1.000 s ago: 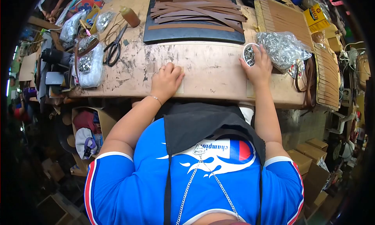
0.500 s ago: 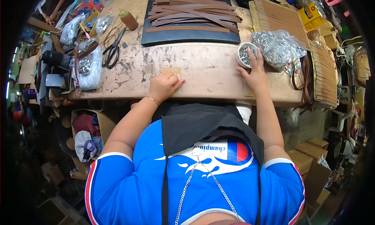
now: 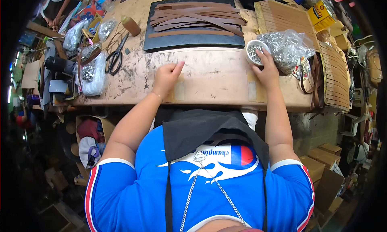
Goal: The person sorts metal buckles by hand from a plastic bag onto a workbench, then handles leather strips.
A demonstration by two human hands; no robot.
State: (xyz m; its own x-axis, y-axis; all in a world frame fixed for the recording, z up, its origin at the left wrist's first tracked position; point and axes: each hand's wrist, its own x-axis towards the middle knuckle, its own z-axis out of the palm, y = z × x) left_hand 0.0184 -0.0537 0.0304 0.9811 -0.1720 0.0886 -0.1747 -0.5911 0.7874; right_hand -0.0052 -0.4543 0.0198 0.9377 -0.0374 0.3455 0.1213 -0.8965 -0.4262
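Over the worn tabletop (image 3: 209, 76), my left hand (image 3: 166, 77) is closed, thumb and fingers together; what they hold, if anything, is too small to tell. My right hand (image 3: 267, 69) reaches into the round white tub (image 3: 248, 56) of small metal pieces, its fingertips at the rim and contents, partly hidden. Right of the tub lies a clear plastic bag (image 3: 287, 50) full of similar metal pieces. Beyond both hands, brown strips (image 3: 197, 16) lie piled on a black board (image 3: 193, 42).
Black scissors (image 3: 115, 60), an amber bottle (image 3: 131, 26) and filled plastic bags (image 3: 94, 74) lie on the left. Slatted brown sheets (image 3: 336, 81), hanging dark straps (image 3: 317, 85) and a yellow box (image 3: 321, 16) are on the right. Another person's hands (image 3: 52, 22) show at the far left.
My left hand has lifted slightly away from the table edge, its thumb now pointing upward. My right hand's fingers have dipped further into the tub. The view has shifted slightly.
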